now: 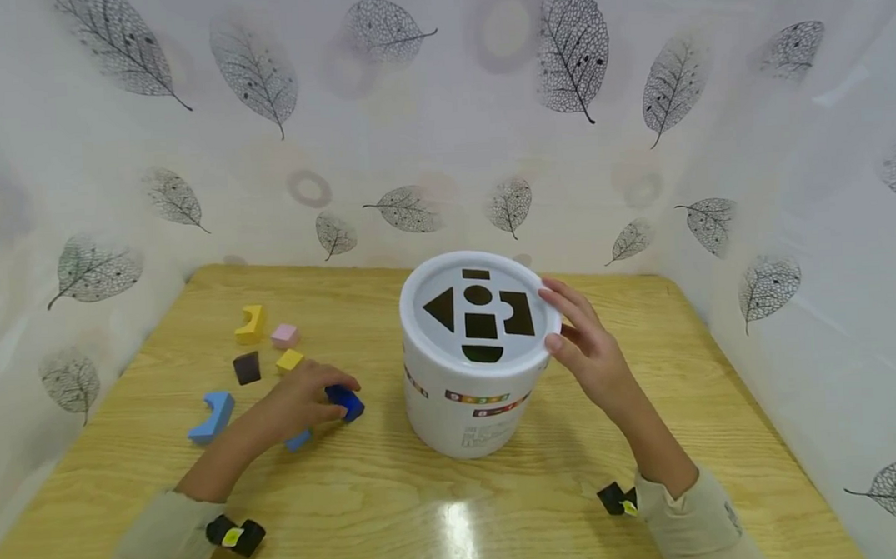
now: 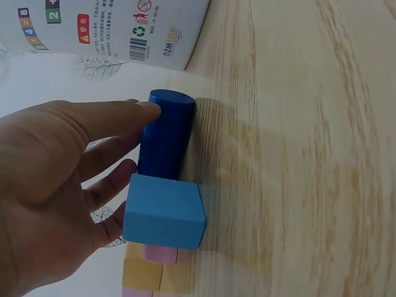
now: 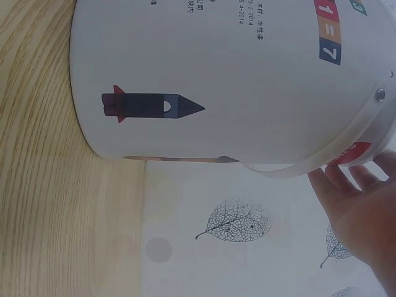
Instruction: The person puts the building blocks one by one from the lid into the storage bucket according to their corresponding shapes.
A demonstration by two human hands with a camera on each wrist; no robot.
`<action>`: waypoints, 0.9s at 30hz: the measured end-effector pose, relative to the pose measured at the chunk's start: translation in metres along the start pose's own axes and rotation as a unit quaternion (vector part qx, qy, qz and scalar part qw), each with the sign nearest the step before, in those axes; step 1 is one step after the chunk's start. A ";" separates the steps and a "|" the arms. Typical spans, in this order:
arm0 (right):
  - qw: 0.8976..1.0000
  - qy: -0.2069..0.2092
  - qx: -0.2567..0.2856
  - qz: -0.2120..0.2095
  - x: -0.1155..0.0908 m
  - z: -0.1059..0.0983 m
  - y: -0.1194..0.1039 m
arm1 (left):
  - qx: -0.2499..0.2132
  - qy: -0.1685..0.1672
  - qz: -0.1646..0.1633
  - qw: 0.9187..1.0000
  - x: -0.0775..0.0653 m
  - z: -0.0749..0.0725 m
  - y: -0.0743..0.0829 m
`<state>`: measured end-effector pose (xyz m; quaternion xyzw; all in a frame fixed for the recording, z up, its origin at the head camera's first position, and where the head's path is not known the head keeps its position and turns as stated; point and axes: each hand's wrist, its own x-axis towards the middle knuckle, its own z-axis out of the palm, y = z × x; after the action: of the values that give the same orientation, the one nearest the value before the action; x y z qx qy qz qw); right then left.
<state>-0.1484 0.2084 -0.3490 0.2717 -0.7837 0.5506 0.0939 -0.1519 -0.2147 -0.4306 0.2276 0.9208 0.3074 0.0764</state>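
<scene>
In the head view my left hand (image 1: 299, 398) pinches a dark blue cylinder block (image 1: 346, 402) between thumb and fingers, low over the table, left of the white bucket (image 1: 461, 412). The left wrist view shows the thumb on the cylinder (image 2: 168, 133) near its round end. A light blue block (image 2: 164, 210) sits close beside it, partly hidden under the hand in the head view. My right hand (image 1: 590, 352) rests on the right rim of the bucket's lid (image 1: 451, 346), fingers extended. Several shaped holes are cut in that lid.
On the left lie a yellow arch block (image 1: 251, 324), a pink block (image 1: 284, 335), a dark block (image 1: 247, 367), a small yellow block (image 1: 290, 361) and a light blue arch block (image 1: 212, 417). Leaf-patterned sheeting (image 1: 442, 138) surrounds the wooden table (image 1: 383, 507).
</scene>
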 end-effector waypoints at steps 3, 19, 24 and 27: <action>1.000 0.000 -0.002 0.000 0.000 -0.001 0.001 | -0.001 -0.006 0.008 1.000 0.002 0.000 0.000; 1.000 0.002 0.006 0.001 0.000 0.000 0.001 | 0.062 -0.016 0.040 0.997 0.012 0.010 0.009; 1.000 -0.001 0.003 -0.001 0.000 0.000 0.002 | 0.091 -0.031 0.040 0.995 0.017 0.016 0.010; 1.000 0.000 0.001 -0.001 0.000 -0.001 0.003 | 0.099 -0.039 0.030 0.994 0.018 0.018 0.012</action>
<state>-0.1500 0.2094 -0.3508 0.2726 -0.7827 0.5515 0.0942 -0.1584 -0.1884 -0.4379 0.2732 0.9357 0.2080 0.0805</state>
